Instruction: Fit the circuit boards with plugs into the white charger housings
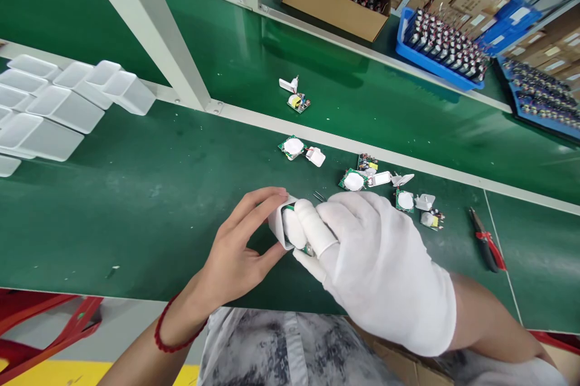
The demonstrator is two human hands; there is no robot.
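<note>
Bare fingers of my left hand (242, 247) grip a white plastic housing (276, 226) by its sides, with its opening turned to the right. My right hand (380, 259), in a white glove, pinches a green circuit board with a round white disc (293, 228) at that opening. Part of the board sits within the housing's mouth; the gloved fingers hide the rest. Behind my hands lie several similar boards, among them one with a white disc (293, 147) wired to a small white plate (316, 156), and another board (353, 180) nearer the glove.
Translucent white housings (58, 108) stand in rows at the left. Red-handled pliers (487, 241) lie at the right. A white frame post (149, 23) rises from the bench. On the shelf behind are a cardboard box (335, 2) and a blue tray (439, 69) of parts.
</note>
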